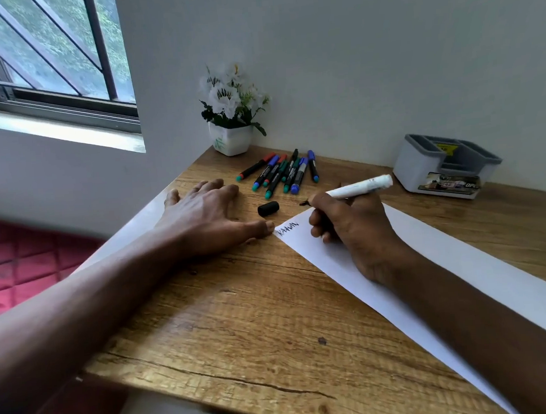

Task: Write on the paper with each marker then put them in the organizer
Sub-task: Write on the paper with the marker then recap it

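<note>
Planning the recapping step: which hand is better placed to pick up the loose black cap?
Probably the left hand: it rests open on the table close beside the black cap, holding nothing. The right hand grips the white marker.

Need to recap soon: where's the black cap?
Head view, centre: the black cap lies on the desk between left hand and right hand, below the marker pile.

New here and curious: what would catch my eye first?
The right hand grips a white marker over a paper with black writing, at centre. The left hand lies flat beside the paper's corner. Farther back lie loose markers, a black cap and, rightward, a grey organizer.
</note>
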### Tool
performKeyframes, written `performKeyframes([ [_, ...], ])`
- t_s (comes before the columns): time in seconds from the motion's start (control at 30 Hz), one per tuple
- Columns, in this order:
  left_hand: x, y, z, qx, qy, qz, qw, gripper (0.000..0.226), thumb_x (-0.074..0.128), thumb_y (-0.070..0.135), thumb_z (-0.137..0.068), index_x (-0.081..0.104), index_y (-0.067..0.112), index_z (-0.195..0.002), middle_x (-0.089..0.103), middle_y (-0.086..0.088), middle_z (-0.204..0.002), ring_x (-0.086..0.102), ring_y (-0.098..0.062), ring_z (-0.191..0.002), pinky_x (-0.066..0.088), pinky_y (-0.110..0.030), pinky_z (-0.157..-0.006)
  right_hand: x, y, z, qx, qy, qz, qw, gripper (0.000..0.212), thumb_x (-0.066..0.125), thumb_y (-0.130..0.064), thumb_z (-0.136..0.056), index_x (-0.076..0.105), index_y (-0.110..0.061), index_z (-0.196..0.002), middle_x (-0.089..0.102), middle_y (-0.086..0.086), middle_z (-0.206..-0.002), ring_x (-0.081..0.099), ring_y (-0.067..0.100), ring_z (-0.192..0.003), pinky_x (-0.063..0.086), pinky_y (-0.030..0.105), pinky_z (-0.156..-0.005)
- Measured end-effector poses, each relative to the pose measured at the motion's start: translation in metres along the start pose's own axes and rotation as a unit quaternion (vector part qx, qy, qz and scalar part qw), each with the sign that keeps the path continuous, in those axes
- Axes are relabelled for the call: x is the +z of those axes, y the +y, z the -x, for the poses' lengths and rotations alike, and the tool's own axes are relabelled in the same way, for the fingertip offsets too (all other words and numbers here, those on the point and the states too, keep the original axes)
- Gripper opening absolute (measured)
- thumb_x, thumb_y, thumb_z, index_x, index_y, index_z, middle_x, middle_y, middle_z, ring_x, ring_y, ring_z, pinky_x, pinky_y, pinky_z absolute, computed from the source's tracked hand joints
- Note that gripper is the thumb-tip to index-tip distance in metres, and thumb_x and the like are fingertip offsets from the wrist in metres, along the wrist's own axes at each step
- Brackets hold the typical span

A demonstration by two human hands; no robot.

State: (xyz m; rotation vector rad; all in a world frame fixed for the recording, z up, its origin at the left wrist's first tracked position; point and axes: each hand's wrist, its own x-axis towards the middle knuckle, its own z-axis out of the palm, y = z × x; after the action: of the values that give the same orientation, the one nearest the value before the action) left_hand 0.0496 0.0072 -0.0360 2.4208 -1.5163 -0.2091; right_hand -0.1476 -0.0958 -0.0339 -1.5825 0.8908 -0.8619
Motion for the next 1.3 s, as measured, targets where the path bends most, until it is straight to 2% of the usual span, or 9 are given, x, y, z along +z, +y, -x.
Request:
performKeyframes([
  [0.1,0.001,-0.001,0.007,0.034,0.074,0.029,0.996,0.083,0.055,0.083,-0.079,0.049,0.036,-0.147,0.043,0.004,-0.157,0.042,-0.020,-0.143,0.028,-0.053,-0.119,-0.004,0.000,-0.003,0.022,-0.030,-0.076,0.996,0.008,0.069,-0.013,-0.093,0.074,-0.007,-0.097,0.074,0.007,-0.073,0.070,0.017,-0.068,0.052,0.024,-0.057],
  [0.3,0.006,0.011,0.014,0.165,0.231,0.049,0.958,0.040,0.065,0.059,-0.087,0.069,0.035,-0.118,0.071,0.015,-0.111,0.066,-0.007,-0.097,0.056,-0.039,-0.085,-0.009,-0.005,-0.005,0.050,-0.083,-0.181,0.979,0.026,0.058,-0.026,-0.099,0.075,-0.008,-0.106,0.074,0.011,-0.079,0.070,0.018,-0.068,0.054,0.024,-0.059],
  [0.57,0.005,0.028,-0.014,0.138,0.130,0.016,0.982,0.018,0.073,0.045,-0.089,0.073,0.038,-0.106,0.065,0.020,-0.091,0.061,0.000,-0.077,0.053,-0.029,-0.073,-0.016,-0.006,-0.010,0.093,-0.092,-0.249,0.960,0.022,0.059,-0.020,-0.098,0.073,-0.003,-0.100,0.074,0.014,-0.079,0.070,0.020,-0.066,0.055,0.025,-0.058],
  [0.63,0.003,0.030,-0.017,0.113,0.119,0.145,0.976,0.011,0.074,0.034,-0.092,0.077,0.033,-0.102,0.071,0.017,-0.088,0.065,-0.001,-0.079,0.052,-0.024,-0.072,-0.018,-0.007,-0.010,0.101,-0.097,-0.278,0.950,0.025,0.059,-0.023,-0.098,0.073,-0.003,-0.095,0.074,0.013,-0.074,0.070,0.020,-0.063,0.056,0.026,-0.057],
  [0.73,-0.003,0.031,-0.013,0.073,0.052,0.408,0.909,0.016,0.067,0.021,-0.098,0.078,0.021,-0.109,0.077,-0.001,-0.101,0.070,-0.012,-0.086,0.050,-0.027,-0.071,-0.021,-0.007,-0.011,0.120,-0.094,-0.330,0.931,0.037,0.056,-0.035,-0.100,0.073,-0.003,-0.093,0.074,0.014,-0.073,0.069,0.022,-0.063,0.055,0.029,-0.060],
  [0.83,-0.002,0.027,-0.010,0.089,0.036,0.491,0.866,0.024,0.065,0.015,-0.096,0.075,0.010,-0.118,0.075,-0.016,-0.110,0.068,-0.024,-0.089,0.044,-0.037,-0.079,-0.022,-0.008,-0.012,0.121,-0.099,-0.334,0.930,0.042,0.054,-0.040,-0.100,0.071,-0.002,-0.094,0.073,0.014,-0.073,0.068,0.023,-0.066,0.054,0.029,-0.060],
  [1.07,0.001,0.026,-0.007,0.138,0.028,0.443,0.886,0.026,0.065,0.009,-0.097,0.074,0.008,-0.121,0.075,0.002,-0.084,0.060,-0.002,-0.071,0.041,-0.010,-0.058,-0.020,-0.008,-0.009,0.088,-0.114,-0.262,0.954,0.039,0.055,-0.036,-0.101,0.073,-0.003,-0.093,0.073,0.015,-0.075,0.068,0.022,-0.062,0.051,0.030,-0.062],
  [1.2,0.005,0.024,-0.009,0.153,0.027,0.448,0.880,0.026,0.067,0.012,-0.095,0.074,0.010,-0.120,0.071,0.009,-0.074,0.058,-0.001,-0.070,0.042,-0.011,-0.060,-0.019,-0.006,-0.009,0.068,-0.129,-0.240,0.960,0.035,0.057,-0.034,-0.100,0.074,-0.005,-0.095,0.074,0.017,-0.079,0.069,0.021,-0.063,0.052,0.028,-0.061],
  [1.3,0.005,0.024,-0.007,0.172,0.019,0.443,0.879,0.028,0.070,0.021,-0.092,0.076,0.016,-0.120,0.074,-0.003,-0.087,0.060,-0.009,-0.077,0.045,-0.017,-0.066,-0.018,-0.006,-0.008,0.049,-0.144,-0.209,0.966,0.032,0.057,-0.032,-0.100,0.075,-0.005,-0.097,0.075,0.017,-0.083,0.068,0.021,-0.067,0.052,0.030,-0.065],
])
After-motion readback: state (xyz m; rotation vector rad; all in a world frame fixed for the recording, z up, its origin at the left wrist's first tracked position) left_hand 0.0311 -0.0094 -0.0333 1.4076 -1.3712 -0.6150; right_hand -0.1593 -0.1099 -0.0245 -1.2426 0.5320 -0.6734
